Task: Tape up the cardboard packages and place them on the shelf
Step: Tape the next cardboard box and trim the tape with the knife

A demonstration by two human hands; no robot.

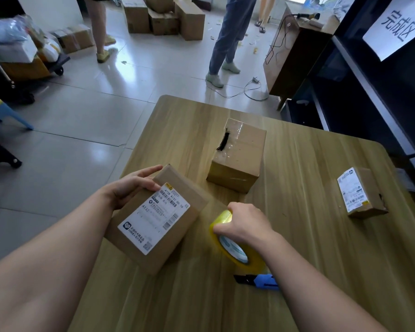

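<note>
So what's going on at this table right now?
A person is taping up parcels. The left hand holds a labelled box at the table, and the right hand grips a roll of tape. A blue cutter lies close by. A taped box and a small labelled box sit further along.

The right hand (247, 222) covers the top of the tape roll (235, 250), hiding its fingertips. Under that forearm, the blue knife (261, 281) shows only partly. Fine print on the label (153, 218) of the box (177, 236) held by the left hand (132, 188) is unreadable.
</note>
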